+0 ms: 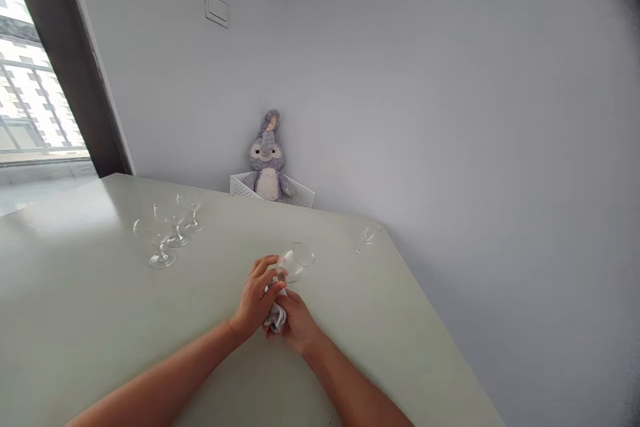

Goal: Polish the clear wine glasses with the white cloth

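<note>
Both forearms come up from the bottom of the shot and meet mid-worktop point(100, 320). Left hand point(257, 297) has its grip curled round the lower part of a clear stemmed glass point(296, 261), and right hand point(297, 320) is clenched on a bunched white cloth point(276, 315) pressed up against it, just under the bowl. So the glass sits off the surface, tipped away from the camera, held between the two hands.

Risk as I see it: thin glass plus squeezing or twisting through a cloth could snap the stem, and the cloth may let it slip and drop.

Room-wise, the right edge of the worktop runs diagonally close to the right hand, and another glass point(369, 235) sits right near that edge at the far corner (easy to knock off, I'd guess). A cluster of glasses point(167, 233) stands well apart to the left, with plenty of bare surface between. Plush rabbit point(269, 159) in a white basket point(303, 195) is back by the wall, out of the way.
</note>
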Tool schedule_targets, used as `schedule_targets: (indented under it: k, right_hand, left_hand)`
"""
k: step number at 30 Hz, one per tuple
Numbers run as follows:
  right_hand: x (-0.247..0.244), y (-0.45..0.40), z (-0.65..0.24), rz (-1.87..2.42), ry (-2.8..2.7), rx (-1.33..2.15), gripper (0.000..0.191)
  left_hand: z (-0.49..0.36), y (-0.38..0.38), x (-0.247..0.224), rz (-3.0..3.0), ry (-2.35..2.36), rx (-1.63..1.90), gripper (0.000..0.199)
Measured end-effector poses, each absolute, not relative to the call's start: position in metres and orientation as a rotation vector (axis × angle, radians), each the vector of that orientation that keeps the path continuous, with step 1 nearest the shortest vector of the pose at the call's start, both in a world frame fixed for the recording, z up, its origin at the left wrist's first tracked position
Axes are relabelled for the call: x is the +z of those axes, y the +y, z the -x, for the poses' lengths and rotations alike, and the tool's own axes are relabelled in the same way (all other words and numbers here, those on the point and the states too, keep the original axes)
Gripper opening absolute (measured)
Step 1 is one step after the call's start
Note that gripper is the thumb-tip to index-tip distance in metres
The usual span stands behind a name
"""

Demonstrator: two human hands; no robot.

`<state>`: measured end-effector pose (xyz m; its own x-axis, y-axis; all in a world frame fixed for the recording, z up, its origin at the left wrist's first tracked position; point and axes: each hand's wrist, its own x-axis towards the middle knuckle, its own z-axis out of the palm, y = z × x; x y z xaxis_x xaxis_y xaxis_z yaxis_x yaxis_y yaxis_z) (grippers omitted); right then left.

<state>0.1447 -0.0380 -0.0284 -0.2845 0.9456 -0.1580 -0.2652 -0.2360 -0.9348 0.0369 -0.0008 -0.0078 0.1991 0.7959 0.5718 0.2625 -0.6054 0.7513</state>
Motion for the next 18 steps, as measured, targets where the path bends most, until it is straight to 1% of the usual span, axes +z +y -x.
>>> schedule_targets:
  k: [2, 4, 6, 8, 9, 11, 15, 18]
  right_hand:
    - [-0.024, -0.041, -0.146, 1.076, -1.308, 1.46, 0.031]
    - [-0.017, -0.045, -0.151, 1.143, -1.639, 1.117, 0.029]
    - [-0.008, -0.048, -0.159, 1.184, -1.852, 0.813, 0.027]
    - [0.0, -0.046, -0.166, 1.257, -1.83, 0.618, 0.027]
    - [0.003, -0.044, -0.169, 1.289, -1.766, 0.574, 0.026]
    - [0.007, -0.037, -0.172, 1.302, -1.635, 0.611, 0.027]
    - [0.008, -0.022, -0.162, 1.217, -1.338, 0.983, 0.041]
    - [0.003, -0.017, -0.148, 1.156, -1.114, 1.151, 0.039]
  left_hand:
    - [-0.03, 0.007, -0.009, -1.949, 1.097, 1.495, 0.023]
    - [-0.023, 0.017, -0.008, -1.835, 1.24, 1.539, 0.024]
    - [-0.017, 0.025, -0.006, -1.725, 1.337, 1.54, 0.026]
    - [-0.015, 0.027, -0.005, -1.668, 1.342, 1.516, 0.028]
    - [-0.017, 0.026, -0.005, -1.664, 1.313, 1.492, 0.029]
    - [-0.021, 0.02, -0.007, -1.703, 1.213, 1.406, 0.028]
    - [-0.032, 0.009, -0.016, -1.832, 1.062, 1.256, 0.017]
    - [-0.035, 0.005, -0.018, -1.847, 1.044, 1.239, 0.012]
